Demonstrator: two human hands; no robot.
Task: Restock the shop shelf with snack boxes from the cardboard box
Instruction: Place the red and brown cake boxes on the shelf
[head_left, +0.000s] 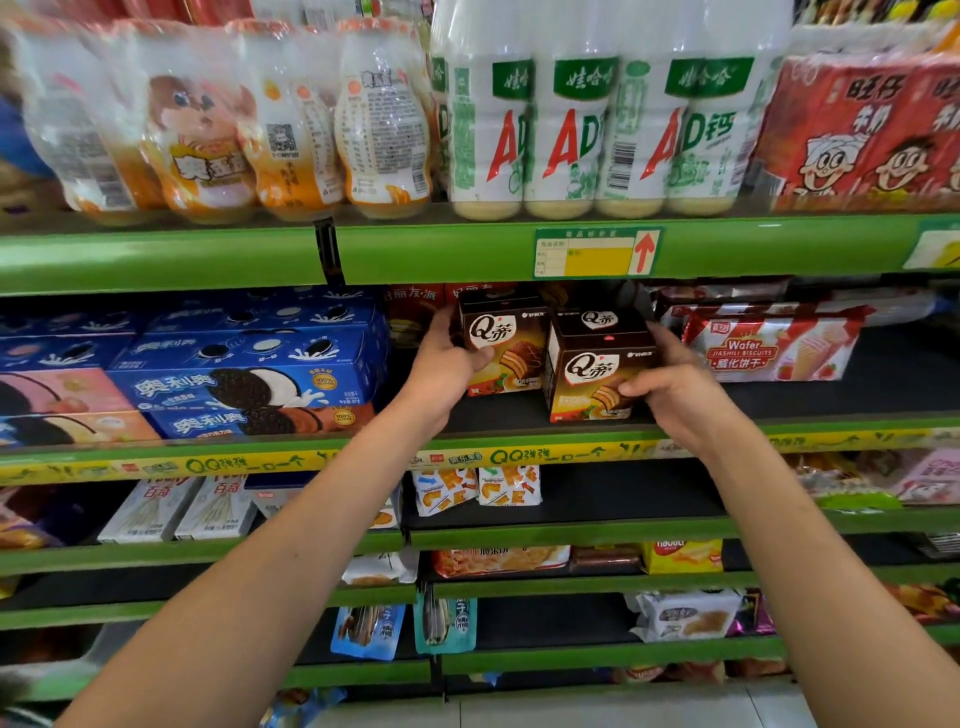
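The left hand (445, 374) is gripping one brown snack box (506, 345) and the right hand (675, 395) another (597, 371), fingers clamped, both standing near the shelf (831, 395) front edge.

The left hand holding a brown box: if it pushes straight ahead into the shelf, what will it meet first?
Probably the red boxes standing behind the brown box that the left hand grips; how deep they stand is unclear.
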